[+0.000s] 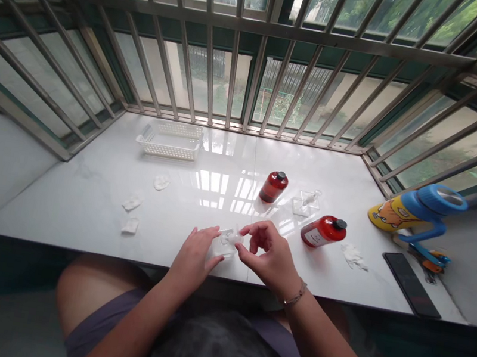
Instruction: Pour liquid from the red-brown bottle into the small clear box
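Observation:
My left hand (pixel 196 251) and my right hand (pixel 266 254) meet at the near edge of a white marble windowsill (pixel 199 196). Between their fingertips sits a small clear glass bottle (pixel 225 243) with a white cotton piece at its top; the left fingers steady the bottle and the right thumb and forefinger pinch the cotton. An upright red bottle with a black cap (pixel 273 186) stands beyond my hands. A second red bottle (pixel 323 230) lies on its side to the right. A clear glass stoppered bottle (pixel 306 202) stands between the two.
A white plastic basket (pixel 170 140) sits at the back left. Several white cotton pads (pixel 132 204) lie on the left, another wad (pixel 353 257) on the right. A yellow and blue cartoon water bottle (pixel 414 211) and a black phone (pixel 412 284) lie at far right. Metal window bars (pixel 255 72) close off the back.

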Tool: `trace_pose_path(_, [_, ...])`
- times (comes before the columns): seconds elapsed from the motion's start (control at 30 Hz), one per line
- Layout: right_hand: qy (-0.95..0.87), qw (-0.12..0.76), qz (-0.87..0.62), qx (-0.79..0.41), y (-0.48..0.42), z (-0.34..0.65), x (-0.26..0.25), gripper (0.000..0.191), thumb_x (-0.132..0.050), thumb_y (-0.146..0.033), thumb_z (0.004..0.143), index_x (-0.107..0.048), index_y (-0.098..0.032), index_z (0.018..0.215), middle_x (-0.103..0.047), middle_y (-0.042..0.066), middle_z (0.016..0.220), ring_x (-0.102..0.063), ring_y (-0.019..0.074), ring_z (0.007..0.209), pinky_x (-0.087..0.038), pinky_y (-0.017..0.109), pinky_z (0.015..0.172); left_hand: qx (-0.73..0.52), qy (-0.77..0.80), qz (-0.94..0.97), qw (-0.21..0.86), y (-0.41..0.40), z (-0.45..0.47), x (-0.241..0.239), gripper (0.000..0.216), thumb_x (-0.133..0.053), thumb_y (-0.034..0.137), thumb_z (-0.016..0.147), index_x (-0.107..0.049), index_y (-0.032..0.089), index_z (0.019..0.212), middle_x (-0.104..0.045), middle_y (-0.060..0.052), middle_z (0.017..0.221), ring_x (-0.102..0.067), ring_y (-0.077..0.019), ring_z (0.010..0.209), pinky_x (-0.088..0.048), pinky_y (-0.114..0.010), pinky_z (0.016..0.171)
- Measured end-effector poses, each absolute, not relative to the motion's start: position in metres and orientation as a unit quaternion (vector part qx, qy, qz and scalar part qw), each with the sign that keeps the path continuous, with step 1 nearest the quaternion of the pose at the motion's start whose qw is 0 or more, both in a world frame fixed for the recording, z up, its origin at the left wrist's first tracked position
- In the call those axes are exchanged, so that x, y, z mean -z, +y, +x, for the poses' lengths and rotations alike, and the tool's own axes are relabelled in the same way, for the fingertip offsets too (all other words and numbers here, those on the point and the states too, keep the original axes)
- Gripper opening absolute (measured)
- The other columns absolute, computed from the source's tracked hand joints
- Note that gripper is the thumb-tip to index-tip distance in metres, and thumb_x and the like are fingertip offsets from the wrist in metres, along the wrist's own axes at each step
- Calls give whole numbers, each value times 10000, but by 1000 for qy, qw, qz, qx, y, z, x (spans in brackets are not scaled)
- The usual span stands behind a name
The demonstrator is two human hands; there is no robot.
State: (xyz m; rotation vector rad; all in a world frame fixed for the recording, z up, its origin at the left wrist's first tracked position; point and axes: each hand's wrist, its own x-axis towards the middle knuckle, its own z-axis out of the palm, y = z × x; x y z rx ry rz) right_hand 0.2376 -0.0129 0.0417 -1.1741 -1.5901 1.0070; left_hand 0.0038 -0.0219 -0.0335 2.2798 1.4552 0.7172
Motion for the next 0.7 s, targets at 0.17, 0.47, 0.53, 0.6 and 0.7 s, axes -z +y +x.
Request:
trace_pose_path(0.17, [-676, 396, -502, -366, -9, 227, -25, 279, -774, -308, 888, -589, -262, 1092, -750, -2, 960, -587, 119, 638, -538, 296, 659, -256, 509, 803, 175, -21, 4, 37, 531, -738, 278, 969, -496, 270, 1441, -644, -135, 1526, -629, -327, 1416, -391, -689, 1265])
trace_pose_path(0.47, [-659, 374, -496, -424, -16, 214, 10, 438, -746, -356, 935, -535, -283, 1312, -719, 56, 1312, -675, 124, 736, -587, 316, 702, -268, 519, 786, 200, -22, 4, 38, 656, -736, 262, 958, -397, 311, 1518, -652, -114, 1499, -639, -320, 1397, -359, -684, 1292])
trace_pose_path(0.53, [-646, 381, -500, -433, -20, 216, 15, 479, -747, -372, 937, -498, -279, 1336, -719, 60, 1286, -653, 116, 700, -583, 317, 690, -269, 521, 784, 203, -22, 3, 38, 663, -738, 261, 953, -398, 313, 1520, -647, -112, 1506, -636, -321, 1399, -352, -685, 1296])
trace_pose_path(0.6, [-633, 392, -517, -422, -24, 218, 19, 478, -741, -397, 945, -484, -271, 1327, -717, 43, 1179, -595, 104, 638, -549, 302, 640, -271, 523, 782, 203, -22, 3, 39, 673, -756, 275, 943, -405, 309, 1517, -651, -109, 1503, -637, -324, 1398, -350, -686, 1296])
trace_pose_path(0.7, [-609, 408, -534, -420, -28, 220, 24, 502, -758, -439, 936, -465, -270, 1306, -686, 26, 1122, -522, 83, 575, -478, 276, 559, -275, 523, 781, 204, -22, 3, 40, 678, -771, 292, 932, -421, 306, 1513, -661, -108, 1493, -645, -328, 1391, -355, -685, 1294])
